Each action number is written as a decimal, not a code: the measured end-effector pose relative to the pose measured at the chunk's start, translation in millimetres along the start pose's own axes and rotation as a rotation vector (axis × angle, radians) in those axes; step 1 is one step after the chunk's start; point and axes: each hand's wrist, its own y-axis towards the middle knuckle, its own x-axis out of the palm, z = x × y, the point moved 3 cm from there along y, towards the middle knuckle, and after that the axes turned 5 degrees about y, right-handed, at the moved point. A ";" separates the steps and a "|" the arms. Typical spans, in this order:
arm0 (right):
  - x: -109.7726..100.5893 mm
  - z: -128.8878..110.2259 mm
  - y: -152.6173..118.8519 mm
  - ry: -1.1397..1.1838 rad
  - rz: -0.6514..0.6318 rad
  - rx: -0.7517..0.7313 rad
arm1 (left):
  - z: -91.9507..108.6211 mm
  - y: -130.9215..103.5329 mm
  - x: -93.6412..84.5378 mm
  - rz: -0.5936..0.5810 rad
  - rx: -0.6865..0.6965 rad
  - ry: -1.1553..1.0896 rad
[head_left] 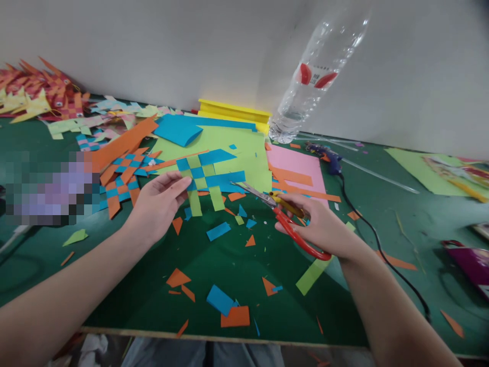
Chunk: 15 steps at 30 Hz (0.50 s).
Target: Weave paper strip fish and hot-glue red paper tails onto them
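My left hand (pixel 160 201) pinches the left edge of a woven blue and light-green paper piece (pixel 197 173) between thumb and fingers. Loose strip ends stick out from its right side and bottom. In my right hand (pixel 321 219) is a pair of scissors (pixel 296 237) with a red handle loop and a yellow part beside it. Their metal blades point left, with the tips at the lower blue strip of the woven piece. Whether the blades touch the strip I cannot tell. Blue and orange woven pieces (pixel 124 178) lie left of my left hand.
Paper scraps (pixel 218 232) litter the green table (pixel 145 290). Sheets of green paper (pixel 244 142) and pink paper (pixel 300 160) lie behind my hands. A clear plastic bottle (pixel 305 97) stands at the back. Right of it lies a blue glue gun (pixel 334 162) with a black cord. Red woven fish (pixel 49 94) are piled far left.
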 end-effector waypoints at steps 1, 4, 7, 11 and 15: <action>-0.1 -0.9 0.0 -0.010 -0.001 0.003 | -1.0 0.3 -0.6 -0.011 -0.003 0.013; 0.2 -4.1 0.3 -0.033 -0.027 0.015 | -3.0 0.9 -1.7 -0.035 -0.009 0.026; 0.4 -7.3 0.7 -0.024 -0.041 0.018 | -3.4 0.5 -1.5 -0.048 -0.017 0.009; -0.4 -8.7 0.7 0.001 -0.025 0.040 | -2.8 -0.8 0.1 -0.060 -0.039 -0.007; -1.1 -6.9 -0.1 -0.003 -0.033 0.048 | -1.6 -2.1 1.5 -0.073 -0.046 0.012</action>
